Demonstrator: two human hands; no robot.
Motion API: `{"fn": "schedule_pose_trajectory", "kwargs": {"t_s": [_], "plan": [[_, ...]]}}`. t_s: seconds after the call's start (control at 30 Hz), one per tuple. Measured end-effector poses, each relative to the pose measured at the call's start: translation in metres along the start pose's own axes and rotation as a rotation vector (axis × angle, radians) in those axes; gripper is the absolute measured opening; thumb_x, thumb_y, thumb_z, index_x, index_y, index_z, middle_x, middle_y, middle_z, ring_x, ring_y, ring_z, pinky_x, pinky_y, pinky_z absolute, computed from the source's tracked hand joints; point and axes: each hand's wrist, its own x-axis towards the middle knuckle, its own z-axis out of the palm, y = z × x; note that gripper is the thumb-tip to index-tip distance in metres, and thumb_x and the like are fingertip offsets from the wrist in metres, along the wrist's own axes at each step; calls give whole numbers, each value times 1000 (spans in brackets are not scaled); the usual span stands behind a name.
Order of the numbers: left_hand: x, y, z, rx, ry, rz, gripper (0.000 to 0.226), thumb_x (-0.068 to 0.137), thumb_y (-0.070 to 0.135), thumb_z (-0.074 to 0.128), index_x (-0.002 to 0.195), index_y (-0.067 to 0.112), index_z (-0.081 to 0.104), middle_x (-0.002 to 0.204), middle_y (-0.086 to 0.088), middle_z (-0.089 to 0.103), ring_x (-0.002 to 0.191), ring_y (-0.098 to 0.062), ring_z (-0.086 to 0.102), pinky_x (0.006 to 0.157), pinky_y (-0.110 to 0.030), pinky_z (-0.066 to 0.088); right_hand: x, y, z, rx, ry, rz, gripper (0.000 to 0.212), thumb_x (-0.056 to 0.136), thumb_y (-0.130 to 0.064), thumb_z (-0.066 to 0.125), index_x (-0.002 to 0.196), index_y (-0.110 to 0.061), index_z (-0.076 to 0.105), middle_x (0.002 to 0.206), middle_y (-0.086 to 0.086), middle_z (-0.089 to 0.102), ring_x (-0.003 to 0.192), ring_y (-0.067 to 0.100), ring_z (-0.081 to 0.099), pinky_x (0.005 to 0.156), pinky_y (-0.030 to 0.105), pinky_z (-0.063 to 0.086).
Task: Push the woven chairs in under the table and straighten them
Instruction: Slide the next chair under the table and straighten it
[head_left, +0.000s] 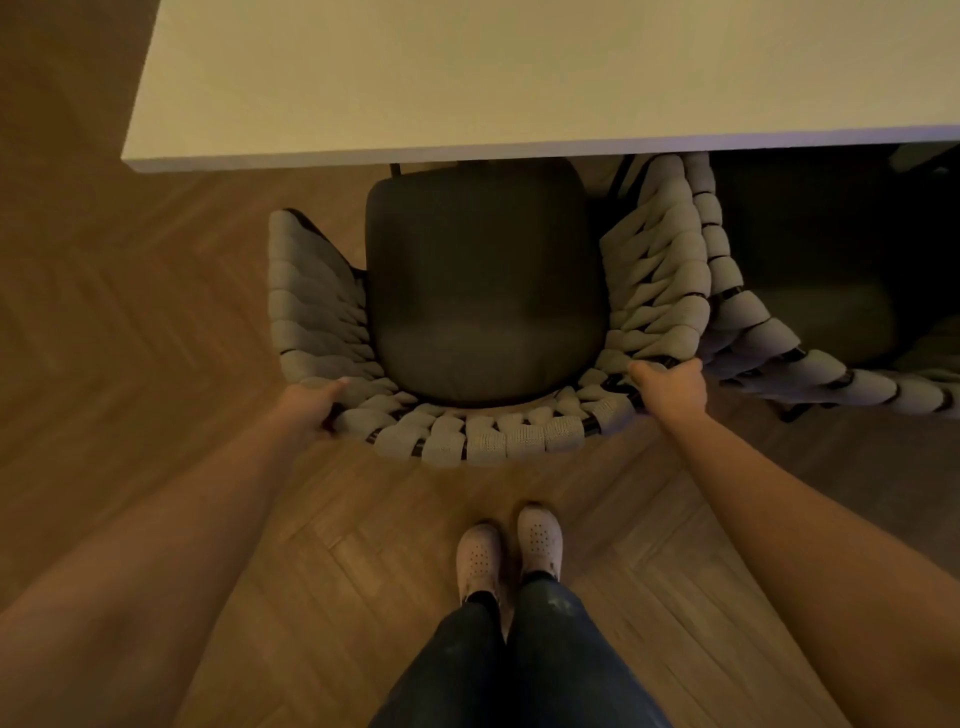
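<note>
Both hands, left hand (311, 402) and right hand (670, 384), grip the chair (483, 291) back; uneven pushing risks jamming it against the neighbouring chair (810, 332).

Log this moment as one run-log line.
left hand: gripping woven backrest | right hand: gripping woven backrest | grey woven chair: front under white table | second woven chair: touching

The table (467, 78) is plain cream-white. The near chair (483, 431) has pale grey woven bands over a black frame and a dark grey cushion (483, 291). The floor (130, 312) is brown wood in herringbone. Pale perforated shoes (509, 551), dark blue trousers (519, 660).
</note>
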Motion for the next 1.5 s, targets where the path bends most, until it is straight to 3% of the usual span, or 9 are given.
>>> {"fn": "schedule_pose_trajectory", "kwargs": {"t_s": [0.2,0.3,0.53,0.7,1.0,1.17,1.33,1.43,1.5], "plan": [[22,33,-7,-59,47,13,59,96,28,58,143,1,33,136,-17,50,112,-35,58,54,-36,51,13,-18,18,44,4,62,68,90,-27,63,140,1,27,133,20,48,117,36,51,80,36,42],[29,43,-8,-32,58,-11,72,97,34,57,149,1,20,144,-19,40,121,-39,51,72,-42,54,18,-29,27,71,41,84,62,92,-24,61,138,1,28,132,21,48,118,37,50,79,35,39],[41,57,-5,12,102,17,68,91,35,60,142,0,33,137,-20,51,115,-38,59,87,-50,55,26,-40,30,105,87,111,60,91,-21,62,137,1,30,131,20,50,117,34,51,79,34,38],[44,55,3,57,117,14,76,97,34,55,149,1,11,142,-22,38,118,-39,52,75,-40,53,28,-40,27,107,67,114,66,90,-22,64,139,2,28,134,22,47,121,36,49,84,37,40],[56,45,-14,98,110,74,62,96,30,58,139,-5,31,128,-24,51,105,-40,60,47,-36,48,11,-17,42,184,58,175,69,90,-21,64,143,0,25,135,20,47,120,36,51,84,36,44],[63,58,-13,190,161,74,64,96,25,56,144,-4,25,136,-27,45,118,-43,53,69,-39,47,16,-25,50,195,80,188,67,90,-20,64,142,0,25,133,20,49,117,35,52,82,34,43],[66,57,-17,248,142,93,68,94,31,58,143,-3,25,136,-28,46,110,-43,58,39,-25,45,18,-24,53,184,102,182,67,89,-21,65,141,-1,28,132,20,50,116,34,53,83,36,45],[54,60,-17,192,107,68,73,97,36,56,145,-3,17,135,-30,44,82,-41,63,40,-37,46,12,-27,52,236,112,207,76,88,-24,67,147,-5,24,138,19,46,121,35,51,88,37,46],[45,60,-20,136,75,81,82,96,41,56,150,2,8,142,-25,38,101,-41,60,51,-37,49,0,-26,53,337,105,226,88,86,-33,71,152,-11,17,146,17,39,128,35,46,100,43,45]]}}
